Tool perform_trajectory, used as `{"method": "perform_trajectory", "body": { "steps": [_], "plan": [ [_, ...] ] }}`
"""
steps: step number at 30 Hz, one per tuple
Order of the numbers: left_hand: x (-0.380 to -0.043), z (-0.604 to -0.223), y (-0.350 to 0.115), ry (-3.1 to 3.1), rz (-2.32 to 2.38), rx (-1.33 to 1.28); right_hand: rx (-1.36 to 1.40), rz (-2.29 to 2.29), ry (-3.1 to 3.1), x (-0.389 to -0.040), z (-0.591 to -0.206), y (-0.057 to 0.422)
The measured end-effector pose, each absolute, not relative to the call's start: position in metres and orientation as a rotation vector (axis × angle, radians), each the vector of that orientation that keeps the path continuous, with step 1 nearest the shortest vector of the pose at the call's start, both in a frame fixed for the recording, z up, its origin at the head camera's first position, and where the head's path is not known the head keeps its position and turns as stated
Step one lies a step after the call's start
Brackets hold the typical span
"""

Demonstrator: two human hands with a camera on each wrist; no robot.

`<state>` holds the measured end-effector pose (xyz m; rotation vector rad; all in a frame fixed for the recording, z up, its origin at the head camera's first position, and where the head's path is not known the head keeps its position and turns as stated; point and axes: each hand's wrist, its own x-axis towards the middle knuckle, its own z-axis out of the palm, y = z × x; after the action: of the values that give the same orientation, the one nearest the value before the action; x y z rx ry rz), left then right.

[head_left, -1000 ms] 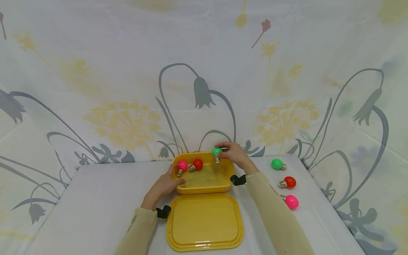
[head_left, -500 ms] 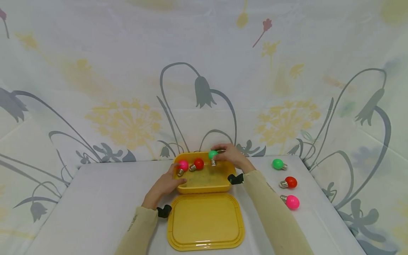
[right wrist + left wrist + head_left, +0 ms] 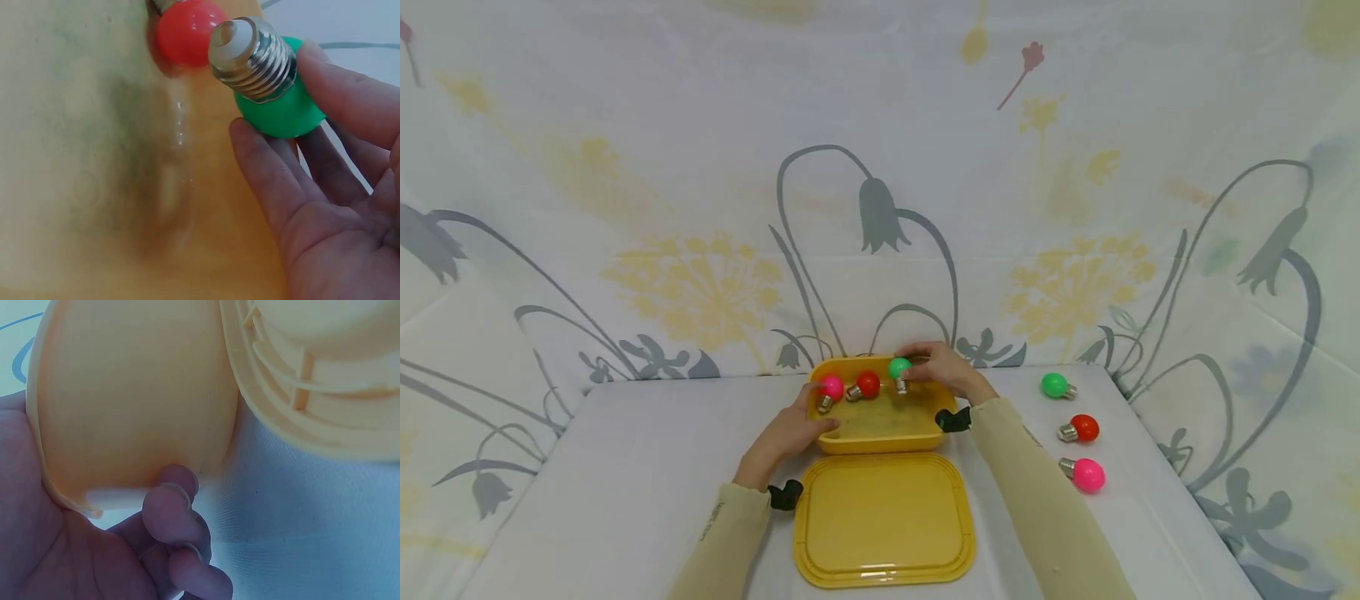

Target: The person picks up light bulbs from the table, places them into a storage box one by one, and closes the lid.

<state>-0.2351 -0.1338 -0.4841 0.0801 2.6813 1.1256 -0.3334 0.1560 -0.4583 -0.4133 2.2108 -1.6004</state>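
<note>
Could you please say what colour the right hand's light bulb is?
The light bulb is green with a silvery base, clearest in the right wrist view.

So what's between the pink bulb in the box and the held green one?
A red bulb, lying in the yellow box; the head view shows it.

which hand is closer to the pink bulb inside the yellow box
Left: the left hand holds the yellow box's left end, right beside the pink bulb. The right hand is farther off, toward the box's far right corner.
</note>
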Motion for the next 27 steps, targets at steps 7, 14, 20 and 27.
{"method": "perform_trajectory", "body": {
  "steps": [7,14,20,27],
  "plan": [
    [-0.2352,-0.4845,-0.1350,2.670,1.131,0.077,-0.477,-1.515,2.224,-0.3349,-0.4625,0.1587],
    [-0.2357,-0.4814,-0.1359,2.671,1.121,0.093,-0.477,-1.499,2.250,-0.3335,-0.4623,0.1608],
    [-0.2357,-0.4814,-0.1354,2.665,1.117,0.087,-0.469,-1.499,2.283,-0.3329,-0.4623,0.1607],
    [-0.2343,-0.4810,-0.1356,2.662,1.123,0.091,-0.453,-1.504,2.281,-0.3315,-0.4647,0.1600]
  ]
}}
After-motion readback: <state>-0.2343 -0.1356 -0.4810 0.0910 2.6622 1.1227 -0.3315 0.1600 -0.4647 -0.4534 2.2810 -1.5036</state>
